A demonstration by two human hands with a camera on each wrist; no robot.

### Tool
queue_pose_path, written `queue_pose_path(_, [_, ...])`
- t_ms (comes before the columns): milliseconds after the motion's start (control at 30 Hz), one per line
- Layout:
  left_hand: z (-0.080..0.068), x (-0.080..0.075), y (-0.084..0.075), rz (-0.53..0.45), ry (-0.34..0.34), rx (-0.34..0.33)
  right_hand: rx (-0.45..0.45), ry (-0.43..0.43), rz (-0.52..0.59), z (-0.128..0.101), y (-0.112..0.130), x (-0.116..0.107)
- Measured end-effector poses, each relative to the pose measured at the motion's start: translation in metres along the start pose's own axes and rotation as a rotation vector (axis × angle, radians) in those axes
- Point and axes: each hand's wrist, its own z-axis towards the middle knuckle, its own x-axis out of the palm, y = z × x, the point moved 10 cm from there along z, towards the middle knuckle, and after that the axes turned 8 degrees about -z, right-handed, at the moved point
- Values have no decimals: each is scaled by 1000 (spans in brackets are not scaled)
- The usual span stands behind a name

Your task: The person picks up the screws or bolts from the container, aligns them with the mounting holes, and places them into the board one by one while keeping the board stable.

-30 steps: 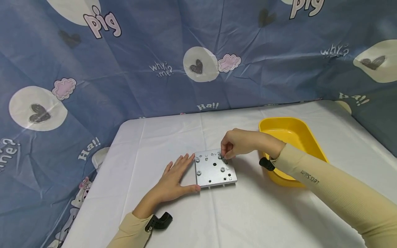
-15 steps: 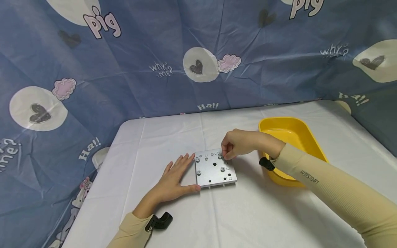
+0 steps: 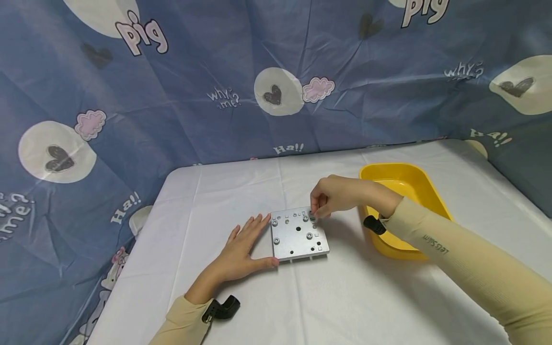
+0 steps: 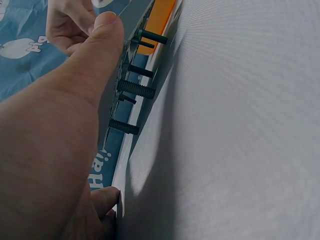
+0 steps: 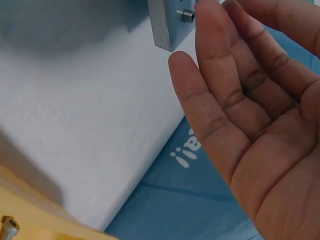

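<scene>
A square silver metal plate with several holes and socket head screws lies on the white-covered table. Threaded screw shanks stick out of its underside in the left wrist view. My left hand lies along the plate's left side, fingers straight and spread, thumb touching the near left corner. Over the plate's far right corner, my right hand has thumb and index finger brought together. Whether a small part sits between those fingertips is hidden. In the right wrist view a screw head stands on the plate near the fingers.
A yellow tray stands to the right, partly beneath my right forearm. A loose socket head screw shows in it in the right wrist view. Behind the table hangs a blue printed cloth.
My right hand, earlier pushing a small dark screw down at the plate's right side, has risen slightly and shifted toward the far right corner. A screw head shows there. The left hand stays put.
</scene>
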Motion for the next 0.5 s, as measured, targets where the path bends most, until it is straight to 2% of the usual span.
queue_pose_path(267, [0,0,-1,4,-4,1,-32,-39,33,-5,-3,-7])
queue_pose_path(500, [-1,-1,-2,-2,-5,-1,-59,-58,114,-10,-10,-10])
